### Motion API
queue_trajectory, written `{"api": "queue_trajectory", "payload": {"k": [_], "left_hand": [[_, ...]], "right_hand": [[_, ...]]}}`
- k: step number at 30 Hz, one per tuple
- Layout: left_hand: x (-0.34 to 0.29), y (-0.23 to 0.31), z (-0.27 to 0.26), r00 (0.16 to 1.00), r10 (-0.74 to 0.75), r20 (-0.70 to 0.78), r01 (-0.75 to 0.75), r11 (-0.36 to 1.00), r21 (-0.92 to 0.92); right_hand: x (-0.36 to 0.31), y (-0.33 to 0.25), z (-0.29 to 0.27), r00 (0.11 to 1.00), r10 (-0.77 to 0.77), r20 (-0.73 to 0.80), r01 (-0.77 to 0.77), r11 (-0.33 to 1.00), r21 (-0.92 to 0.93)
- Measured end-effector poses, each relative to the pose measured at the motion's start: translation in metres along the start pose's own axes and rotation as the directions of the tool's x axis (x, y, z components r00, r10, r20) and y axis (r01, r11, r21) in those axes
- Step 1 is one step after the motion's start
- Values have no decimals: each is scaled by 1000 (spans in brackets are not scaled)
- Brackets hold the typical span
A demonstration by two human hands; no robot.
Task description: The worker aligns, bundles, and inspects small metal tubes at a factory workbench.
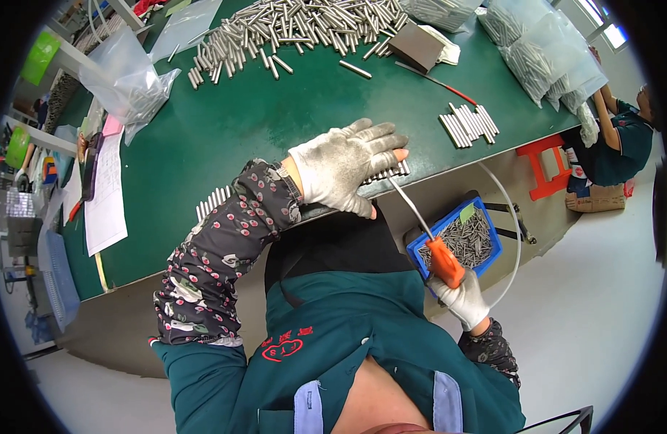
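Observation:
My left hand (pixel 351 165), in a worn white glove with bare fingertips, lies flat with fingers stretched over a row of short metal pins (pixel 391 173) at the table's front edge. The glove hides most of that row. In my gloved right hand (pixel 460 296), closed beyond the edge, is an orange air blow gun (pixel 445 262). Its long thin metal nozzle slants up to the pins beside my left hand. A pale hose (pixel 519 239) curves down toward my right hand. More pins (pixel 214 202) stand in a row by my left sleeve.
A large heap of metal pins (pixel 297 29) covers the back of the green table (pixel 225 123). A dark block (pixel 417 47), a red-handled rod (pixel 449 88) and a small pin group (pixel 469 124) lie right. Below sits a blue bin (pixel 496 249) of pins. Another person (pixel 623 137) works at far right.

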State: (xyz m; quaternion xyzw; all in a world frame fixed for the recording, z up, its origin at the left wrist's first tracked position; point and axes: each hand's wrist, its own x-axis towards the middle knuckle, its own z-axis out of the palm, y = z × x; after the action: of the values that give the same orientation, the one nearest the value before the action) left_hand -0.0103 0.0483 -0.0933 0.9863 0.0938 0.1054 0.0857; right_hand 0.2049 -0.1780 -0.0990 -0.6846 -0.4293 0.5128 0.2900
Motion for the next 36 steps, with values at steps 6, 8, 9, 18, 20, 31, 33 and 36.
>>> {"api": "queue_trajectory", "payload": {"k": [6,8,9,18,20,31,33,36], "left_hand": [[-10,-1,-8,1000,-12,-16,12,1000,3],[-22,2,-32,999,-16,-52,24,989,146],[-35,-1,-42,997,-68,-46,74,987,144],[-101,11,-31,978,-176,108,172,984,52],[-104,12,-31,979,-177,105,173,984,49],[-102,15,-32,975,-202,95,201,979,23],[-102,14,-30,977,-198,80,196,980,27],[-102,13,-30,979,-190,75,188,982,29]], "right_hand": [[4,0,4,988,-63,140,81,988,-128],[3,1,7,995,-57,81,58,998,-8],[3,-1,10,994,-57,94,58,998,-7],[16,4,25,954,-174,242,198,977,-78],[21,25,24,953,-132,271,114,990,82],[17,-7,33,926,-180,333,215,974,-71],[21,-8,29,964,-107,242,132,987,-90],[16,-15,33,905,-219,365,286,948,-141]]}}
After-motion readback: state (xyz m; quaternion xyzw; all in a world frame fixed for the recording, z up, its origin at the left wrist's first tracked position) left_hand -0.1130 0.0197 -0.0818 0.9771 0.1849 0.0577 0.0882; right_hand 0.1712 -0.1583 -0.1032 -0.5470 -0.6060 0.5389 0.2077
